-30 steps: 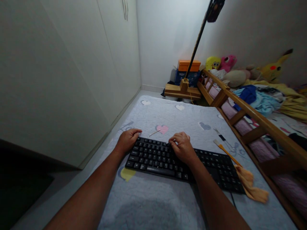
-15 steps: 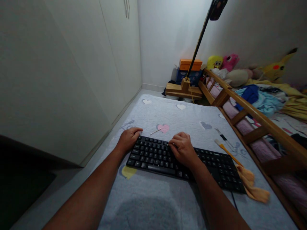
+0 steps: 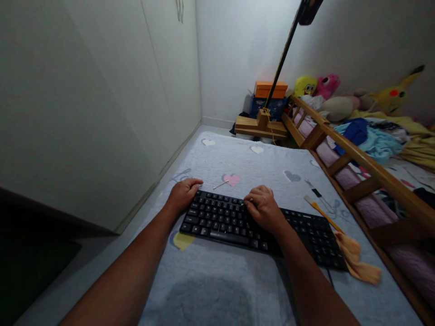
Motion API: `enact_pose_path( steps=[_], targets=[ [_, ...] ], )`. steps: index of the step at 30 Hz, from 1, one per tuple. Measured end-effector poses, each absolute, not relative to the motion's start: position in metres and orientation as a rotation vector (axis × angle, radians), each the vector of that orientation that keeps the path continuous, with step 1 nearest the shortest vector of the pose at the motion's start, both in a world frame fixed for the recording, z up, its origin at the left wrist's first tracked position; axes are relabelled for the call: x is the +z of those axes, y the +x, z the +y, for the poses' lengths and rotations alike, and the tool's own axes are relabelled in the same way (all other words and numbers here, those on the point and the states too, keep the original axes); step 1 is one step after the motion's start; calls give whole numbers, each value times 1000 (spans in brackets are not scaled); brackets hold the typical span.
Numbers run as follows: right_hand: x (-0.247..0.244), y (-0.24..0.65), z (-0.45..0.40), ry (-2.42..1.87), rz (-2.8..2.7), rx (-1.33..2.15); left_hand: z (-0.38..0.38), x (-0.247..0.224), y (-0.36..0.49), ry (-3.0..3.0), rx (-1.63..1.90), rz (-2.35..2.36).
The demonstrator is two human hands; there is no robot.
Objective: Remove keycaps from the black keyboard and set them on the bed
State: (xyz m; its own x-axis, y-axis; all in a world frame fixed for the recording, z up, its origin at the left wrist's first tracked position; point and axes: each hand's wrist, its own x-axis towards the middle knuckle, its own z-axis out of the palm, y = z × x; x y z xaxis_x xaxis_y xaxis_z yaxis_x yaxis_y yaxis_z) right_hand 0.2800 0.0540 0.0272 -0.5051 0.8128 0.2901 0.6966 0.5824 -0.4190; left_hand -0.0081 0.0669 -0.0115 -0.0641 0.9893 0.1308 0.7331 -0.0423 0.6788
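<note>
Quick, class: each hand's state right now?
Left hand: closed on the left end of the keyboard.
Right hand: pinched closed over it; anything held is unclear.

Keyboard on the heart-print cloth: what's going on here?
A person has the left hand at the left end of the black keyboard, and the right hand over its upper keys, fingertips together; anything between them is too small to tell. A cotton swab lies beyond the keyboard; a brush and orange cloth lie towards its right end.
</note>
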Motion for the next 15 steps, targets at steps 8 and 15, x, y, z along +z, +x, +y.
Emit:
enact_pose_path(
  steps=[8, 15],
  targets=[
    [24, 273, 53, -1168, -2365, 351, 67, -13, -9, 1833, 856, 1828],
    [24, 284, 57, -1198, -2343, 317, 67, -11, -8, 1807, 851, 1840]
  ],
)
